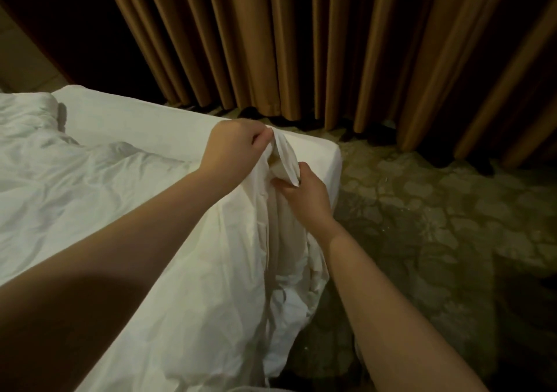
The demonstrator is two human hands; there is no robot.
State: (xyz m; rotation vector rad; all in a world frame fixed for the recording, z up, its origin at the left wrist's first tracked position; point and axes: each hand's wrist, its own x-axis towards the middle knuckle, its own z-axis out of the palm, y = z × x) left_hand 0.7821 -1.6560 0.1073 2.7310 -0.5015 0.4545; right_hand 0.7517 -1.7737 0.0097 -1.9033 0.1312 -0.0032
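Fingers of the left hand [235, 143] pinch the raised corner of the white cover [284, 158], lifting it above the far right corner of the bed [319, 150]. The right hand [304, 194] sits just below and beside it, thumb and fingers curled round the lower fold of the same corner, so the cloth runs taut between the two grips. From there the cover falls along the right edge of the bed, its bunched folds spilling over the side toward the carpet [437, 211]. The rest lies rumpled across the left half of the bed. Open carpet stretches to the right of the bed edge; the brown curtain [271, 45] hangs close behind the far corner.
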